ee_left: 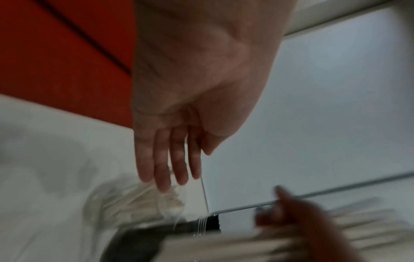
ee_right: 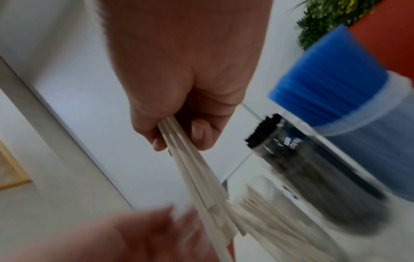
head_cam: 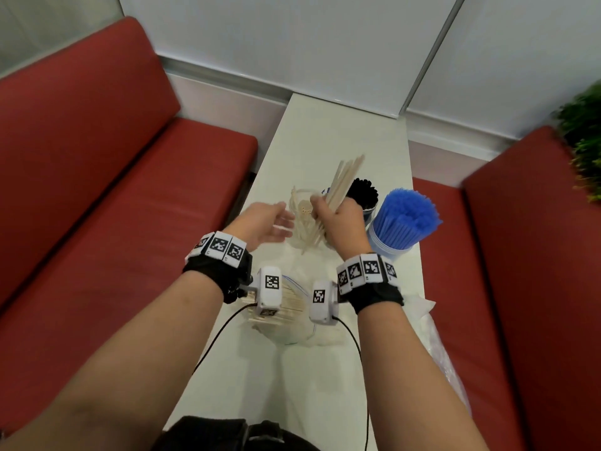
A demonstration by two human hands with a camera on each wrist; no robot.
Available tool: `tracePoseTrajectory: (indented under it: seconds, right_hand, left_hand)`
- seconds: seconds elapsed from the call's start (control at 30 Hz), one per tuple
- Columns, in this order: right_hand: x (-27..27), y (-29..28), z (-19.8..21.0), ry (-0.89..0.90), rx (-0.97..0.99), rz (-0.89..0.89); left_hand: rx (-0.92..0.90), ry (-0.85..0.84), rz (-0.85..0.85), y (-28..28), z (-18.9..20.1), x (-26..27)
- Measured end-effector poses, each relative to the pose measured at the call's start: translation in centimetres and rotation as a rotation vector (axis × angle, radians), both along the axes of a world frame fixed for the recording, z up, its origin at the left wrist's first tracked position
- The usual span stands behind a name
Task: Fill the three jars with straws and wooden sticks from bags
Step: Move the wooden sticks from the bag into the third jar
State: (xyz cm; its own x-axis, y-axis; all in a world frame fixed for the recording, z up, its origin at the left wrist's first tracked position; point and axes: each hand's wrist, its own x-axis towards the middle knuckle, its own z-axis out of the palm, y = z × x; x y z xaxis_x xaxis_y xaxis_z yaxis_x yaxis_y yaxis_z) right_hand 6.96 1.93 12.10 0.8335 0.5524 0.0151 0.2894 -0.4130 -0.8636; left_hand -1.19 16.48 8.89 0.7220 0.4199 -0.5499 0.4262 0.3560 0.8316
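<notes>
Right hand (head_cam: 340, 219) at frame centre, fingers curled round a bundle of wooden sticks (head_cam: 344, 180), lower ends dipping into the clear jar (head_cam: 300, 219). Left hand (head_cam: 266, 222) just left of that jar, fingers straight and loosely spread, holding nothing. Black straws (head_cam: 362, 192) and blue straws (head_cam: 405, 218) in jars to the right. Bag of sticks (head_cam: 286, 304) lower centre on the table (head_cam: 325, 125).
</notes>
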Motion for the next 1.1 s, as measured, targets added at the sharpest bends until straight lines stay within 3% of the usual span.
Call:
tracePoseTrajectory:
  seconds: [0.17,0.27,0.37,0.5,0.6,0.73,1.1]
  right_hand:
    - [-1.1,0.8,3.8,-0.032,0.143,0.032]
    - [-2.1,1.0,3.7,-0.013,0.134,0.069]
    - [-2.4,0.9,3.4,-0.001,0.123,0.097]
    - [-1.7,0.9,3.8,-0.008,0.107,0.111]
    - [-1.3,1.0,4.0,-0.014,0.059,0.142]
    - [-1.3,0.8,3.5,-0.002,-0.013,0.196]
    - [-0.9,0.6,1.5,0.224,-0.061,0.291]
  left_hand:
    - [-0.713,-0.1,-0.086,-2.0,-2.2,0.0]
    - [-0.885,-0.217,-0.034,-2.1,-2.0,0.6]
    - [-0.85,-0.259,-0.015,-1.9,-1.6,0.8]
    - [-0.787,-0.137,0.076,-2.2,-1.7,0.9]
    - [-0.63,-0.019,0.002,-2.2,-2.0,0.7]
    - [-0.431,-0.002,-0.008,-2.1,-2.9,0.8]
    - [-0.391,0.086,0.068,-1.3,-5.8,0.1]
